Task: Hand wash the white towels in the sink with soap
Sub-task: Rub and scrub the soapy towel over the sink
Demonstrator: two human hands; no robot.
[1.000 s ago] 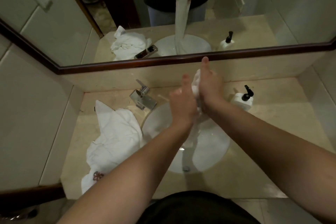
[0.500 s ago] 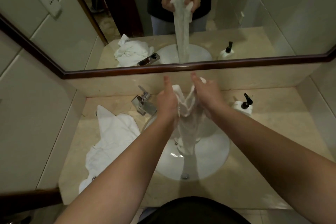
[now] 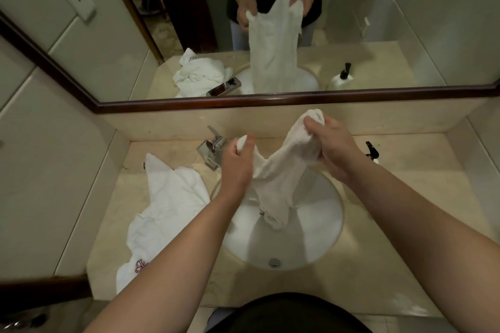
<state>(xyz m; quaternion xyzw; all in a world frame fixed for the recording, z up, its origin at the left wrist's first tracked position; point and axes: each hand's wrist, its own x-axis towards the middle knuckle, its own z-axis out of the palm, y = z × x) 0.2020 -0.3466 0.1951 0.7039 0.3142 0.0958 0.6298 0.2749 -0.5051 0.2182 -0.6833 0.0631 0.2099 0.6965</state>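
Head view: left hand (image 3: 236, 162) and right hand (image 3: 331, 149) each grip the white towel (image 3: 276, 184), holding it spread above the sink (image 3: 319, 240)

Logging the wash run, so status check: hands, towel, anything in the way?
Left hand and right hand both grip the wet towel, spread over the sink. Second towel on the counter, left. Nothing blocking.

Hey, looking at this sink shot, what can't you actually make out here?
Head view only:
- Soap dispenser: mostly hidden behind the right hand.
- Faucet: spout end covered by the left hand, so running water cannot be told.
- Soap on the held towel: too fine to see.
- Emblem on the countertop towel: too small to read.
- Sink bowl: partly covered by the hanging towel.
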